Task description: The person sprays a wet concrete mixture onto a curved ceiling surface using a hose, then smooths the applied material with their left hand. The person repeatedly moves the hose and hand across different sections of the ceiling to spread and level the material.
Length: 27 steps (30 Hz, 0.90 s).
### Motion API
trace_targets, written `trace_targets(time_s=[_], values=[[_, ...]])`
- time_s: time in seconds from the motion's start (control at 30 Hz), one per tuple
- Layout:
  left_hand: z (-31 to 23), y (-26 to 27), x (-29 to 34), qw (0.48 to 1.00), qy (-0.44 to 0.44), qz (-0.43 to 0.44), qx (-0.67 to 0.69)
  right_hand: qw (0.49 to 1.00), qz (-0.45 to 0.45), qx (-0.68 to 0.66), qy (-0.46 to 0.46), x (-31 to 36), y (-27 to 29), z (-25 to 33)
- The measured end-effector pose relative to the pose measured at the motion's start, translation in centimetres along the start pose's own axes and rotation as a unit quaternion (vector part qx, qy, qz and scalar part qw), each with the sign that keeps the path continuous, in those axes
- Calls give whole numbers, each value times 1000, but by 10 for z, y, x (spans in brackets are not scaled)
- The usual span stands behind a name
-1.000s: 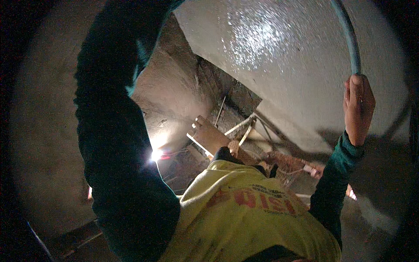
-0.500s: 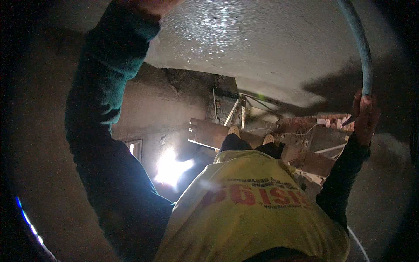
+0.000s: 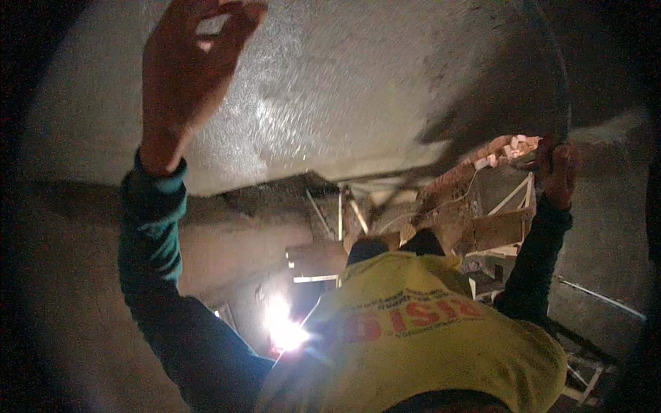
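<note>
My left hand is raised at the upper left, in front of the pale, wet-looking wall surface. Its fingers are bent but apart, with a gap between thumb and finger. Nothing shows in it, though the upper edge cuts off some fingertips. On the right, my right hand is closed around the lower end of a long grey bar. The bar runs up beyond the upper edge and appears thin and dim. A dark piece shows beside that hand; its kind is unclear.
Brown planks lie beneath my feet, with pale timber struts beyond. A glaring lamp shines at the lower left. Broken bricks and a thin cable are at the right. My yellow shirt fills the lower middle.
My left hand has come down into view from the upper edge. My right hand has shifted slightly left and up, and the bar now looks thinner. The whole view has tilted.
</note>
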<state>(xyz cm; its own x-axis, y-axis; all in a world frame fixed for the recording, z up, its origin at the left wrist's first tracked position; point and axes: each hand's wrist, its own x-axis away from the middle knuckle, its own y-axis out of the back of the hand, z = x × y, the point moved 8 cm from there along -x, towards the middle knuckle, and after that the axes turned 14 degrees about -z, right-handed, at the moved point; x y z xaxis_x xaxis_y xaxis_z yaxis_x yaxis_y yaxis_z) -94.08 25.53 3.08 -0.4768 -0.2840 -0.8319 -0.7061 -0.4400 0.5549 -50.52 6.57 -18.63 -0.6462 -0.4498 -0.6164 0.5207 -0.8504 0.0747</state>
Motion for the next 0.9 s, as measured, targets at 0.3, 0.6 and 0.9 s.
trace_targets(time_s=[0.3,0.6,0.9], values=[[-38,-41,-60,971,-157,-149,-101,994,68,-68,-51,-16,73,-56],[-54,-91,-79,972,-138,-94,-167,999,-5,-24,-30,-34,94,-24],[-64,-82,-83,970,-122,-28,-207,994,-86,-68,-12,-55,116,-1]])
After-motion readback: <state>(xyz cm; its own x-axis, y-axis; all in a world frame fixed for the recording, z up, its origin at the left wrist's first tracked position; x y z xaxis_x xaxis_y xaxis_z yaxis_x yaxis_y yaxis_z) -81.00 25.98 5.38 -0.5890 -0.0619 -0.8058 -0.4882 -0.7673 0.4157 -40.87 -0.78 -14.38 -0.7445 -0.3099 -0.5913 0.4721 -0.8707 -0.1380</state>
